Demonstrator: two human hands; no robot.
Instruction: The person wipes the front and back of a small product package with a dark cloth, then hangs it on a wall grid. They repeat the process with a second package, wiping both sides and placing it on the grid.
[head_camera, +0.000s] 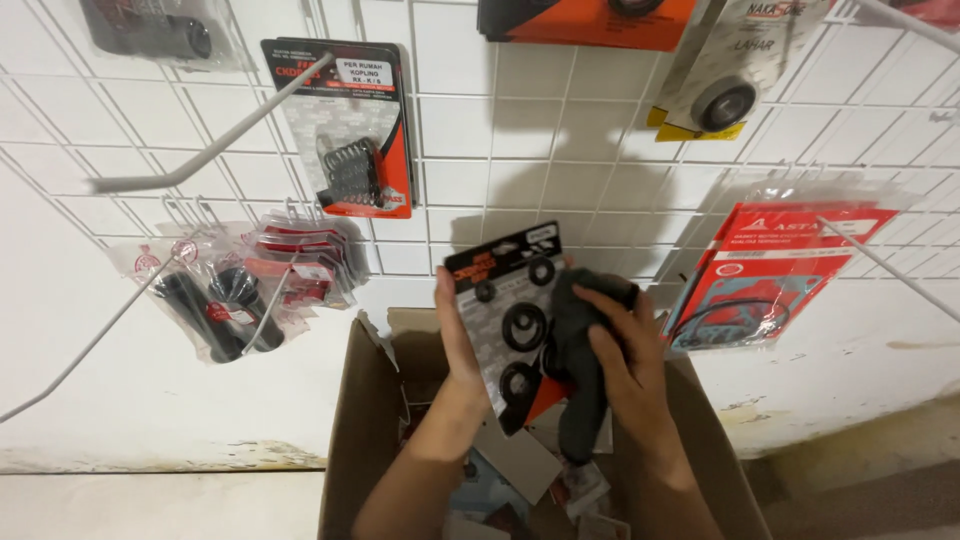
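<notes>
While left hand (458, 340) grips seal card (512, 320) | right hand (625, 365) clutches dark cloth (578, 345) | wipe flat, support card's back.

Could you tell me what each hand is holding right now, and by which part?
The left hand grips the blister card of black rings along its left edge. The right hand presses a dark grey cloth against the card's right side.
</notes>
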